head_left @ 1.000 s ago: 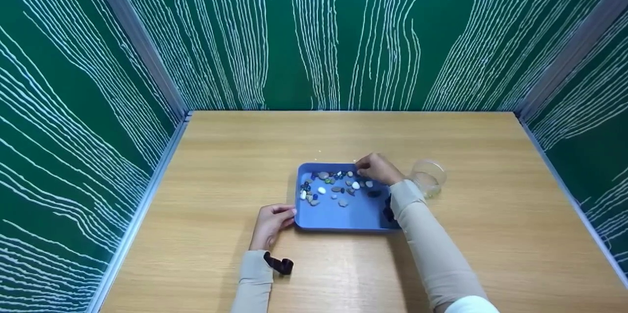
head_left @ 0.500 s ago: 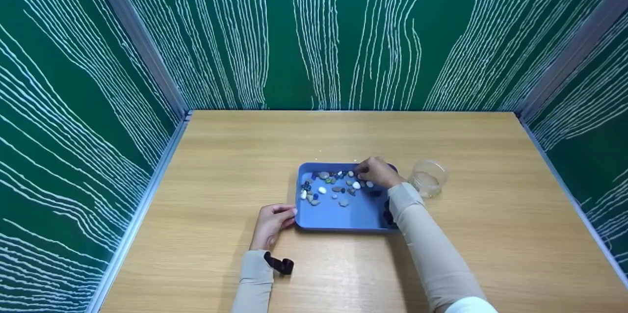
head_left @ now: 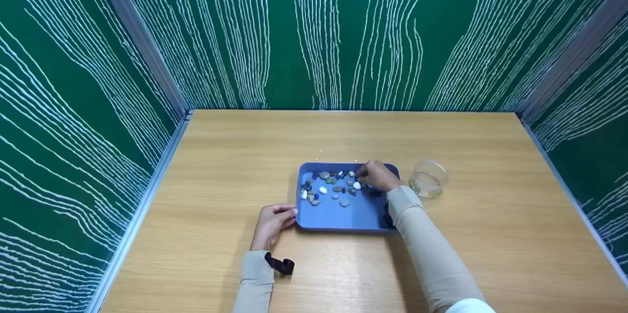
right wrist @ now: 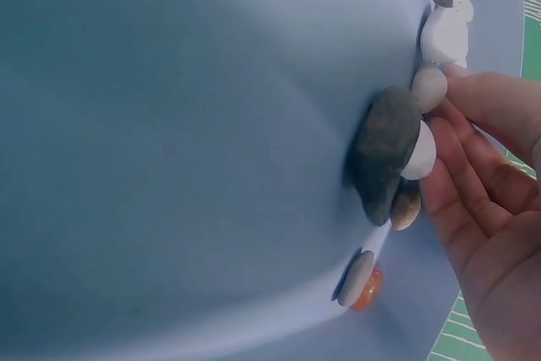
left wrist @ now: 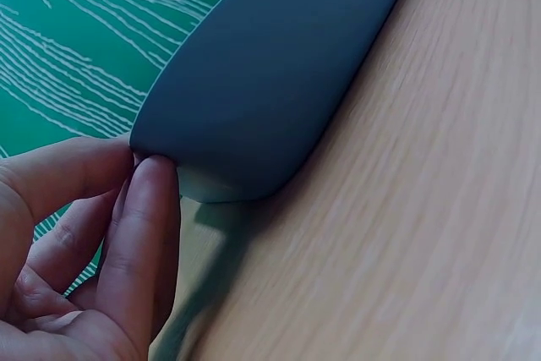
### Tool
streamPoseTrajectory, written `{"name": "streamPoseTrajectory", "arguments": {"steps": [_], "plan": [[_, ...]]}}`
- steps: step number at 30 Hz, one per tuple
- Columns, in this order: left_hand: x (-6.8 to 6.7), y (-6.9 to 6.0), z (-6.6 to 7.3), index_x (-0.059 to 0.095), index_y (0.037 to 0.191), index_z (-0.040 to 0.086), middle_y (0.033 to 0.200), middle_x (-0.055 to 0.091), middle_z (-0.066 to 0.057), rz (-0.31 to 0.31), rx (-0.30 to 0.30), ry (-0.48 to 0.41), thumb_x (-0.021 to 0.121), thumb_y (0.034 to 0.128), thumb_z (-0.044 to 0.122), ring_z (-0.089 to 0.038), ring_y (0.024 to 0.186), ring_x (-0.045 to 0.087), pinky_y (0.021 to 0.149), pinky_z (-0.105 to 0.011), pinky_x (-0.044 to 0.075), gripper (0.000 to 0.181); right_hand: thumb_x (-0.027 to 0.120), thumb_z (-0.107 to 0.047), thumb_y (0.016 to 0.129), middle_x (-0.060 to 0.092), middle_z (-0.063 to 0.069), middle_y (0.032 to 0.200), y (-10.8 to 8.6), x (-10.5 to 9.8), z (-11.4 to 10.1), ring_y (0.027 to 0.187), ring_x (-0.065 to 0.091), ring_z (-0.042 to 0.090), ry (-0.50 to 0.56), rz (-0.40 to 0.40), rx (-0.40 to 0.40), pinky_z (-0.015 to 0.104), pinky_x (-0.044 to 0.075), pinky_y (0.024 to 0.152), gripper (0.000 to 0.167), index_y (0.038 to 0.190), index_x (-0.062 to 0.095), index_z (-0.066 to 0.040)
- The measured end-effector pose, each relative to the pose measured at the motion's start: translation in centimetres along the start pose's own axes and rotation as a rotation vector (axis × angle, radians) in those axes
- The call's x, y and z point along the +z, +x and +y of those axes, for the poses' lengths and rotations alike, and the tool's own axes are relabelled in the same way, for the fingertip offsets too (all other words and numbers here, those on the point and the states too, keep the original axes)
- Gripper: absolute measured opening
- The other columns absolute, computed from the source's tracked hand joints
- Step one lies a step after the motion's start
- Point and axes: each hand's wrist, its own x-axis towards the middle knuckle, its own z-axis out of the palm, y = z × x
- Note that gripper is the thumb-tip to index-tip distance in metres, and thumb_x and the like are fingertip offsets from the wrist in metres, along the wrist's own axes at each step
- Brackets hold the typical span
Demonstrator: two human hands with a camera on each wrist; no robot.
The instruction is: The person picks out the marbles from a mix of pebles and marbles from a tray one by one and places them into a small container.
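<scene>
A blue tray (head_left: 324,220) lies on the wooden table, with several pebbles and glass stones spread over its far and left parts. At the tray's near left side, my left hand (head_left: 270,224) pinches the rim between thumb and fingers. Inside the far right part, my right hand (head_left: 377,175) reaches down among the stones. The right wrist view has its thumb and fingertips around a small light grey pebble (right wrist: 429,89). Close by lie a large dark pebble (right wrist: 385,154), a white pebble (right wrist: 445,35) and an orange stone (right wrist: 368,288). The right forearm hides the tray's near right corner.
A clear plastic cup (head_left: 428,179) with some greenish stones in it stands right of the tray. Tiny white specks (head_left: 321,150) dot the table behind the tray. Green walls (head_left: 279,58) with white lines enclose the table's back and sides.
My right hand has shifted slightly from the tray's far rim toward its middle. The left hand keeps its place at the tray's edge.
</scene>
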Motion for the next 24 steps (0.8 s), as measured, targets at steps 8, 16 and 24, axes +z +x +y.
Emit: {"name": "streamPoseTrajectory", "arguments": {"steps": [8, 16, 24], "plan": [[0.01, -0.2, 0.09, 0.062, 0.109, -0.016, 0.098, 0.068, -0.013, 0.004, -0.011, 0.011, 0.069, 0.0811, -0.006, -0.013, 0.08, 0.067, 0.077, -0.026, 0.06, 0.03, 0.062, 0.001, 0.087, 0.072, 0.017, 0.095, 0.18, 0.24, -0.2, 0.068, 0.059, 0.016, -0.007, -0.008, 0.065, 0.025, 0.049, 0.057, 0.02, 0.105, 0.072, 0.004], [-0.01, -0.17, 0.0, 0.062, 0.107, -0.018, 0.091, 0.069, -0.009, 0.003, 0.016, 0.01, 0.068, 0.0813, -0.007, -0.011, 0.077, 0.066, 0.073, -0.024, 0.06, 0.029, 0.063, -0.002, 0.089, 0.071, 0.019, 0.1, 0.46, 0.42, 0.07, 0.071, 0.059, 0.016, -0.052, -0.018, 0.051, 0.025, 0.05, 0.059, 0.017, 0.102, 0.072, 0.003], [-0.01, -0.15, -0.04, 0.062, 0.109, -0.017, 0.097, 0.069, -0.013, -0.001, 0.005, 0.01, 0.069, 0.0812, -0.006, -0.013, 0.079, 0.067, 0.075, -0.025, 0.06, 0.031, 0.063, -0.001, 0.088, 0.071, 0.018, 0.098, 0.31, 0.38, 0.05, 0.071, 0.059, 0.016, -0.047, -0.009, 0.042, 0.025, 0.05, 0.057, 0.016, 0.1, 0.073, 0.003]]}}
